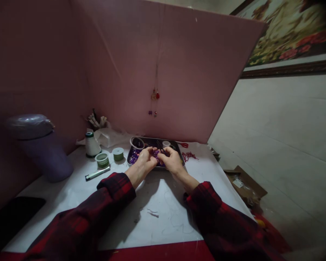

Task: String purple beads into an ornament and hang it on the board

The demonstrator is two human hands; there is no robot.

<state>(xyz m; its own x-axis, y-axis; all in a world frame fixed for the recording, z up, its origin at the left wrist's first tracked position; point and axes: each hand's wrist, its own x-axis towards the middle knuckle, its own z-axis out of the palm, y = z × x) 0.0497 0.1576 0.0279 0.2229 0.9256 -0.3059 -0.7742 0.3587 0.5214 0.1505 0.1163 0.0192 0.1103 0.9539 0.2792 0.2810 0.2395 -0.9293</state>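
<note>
White table (179,221), dark tray (175,146), green spools (118,155)

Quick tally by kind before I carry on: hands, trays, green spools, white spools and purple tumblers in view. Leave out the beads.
Hands (left hand, right hand): 2
Tray: 1
Green spools: 2
White spool: 1
Purple tumbler: 1
Total: 7
</note>
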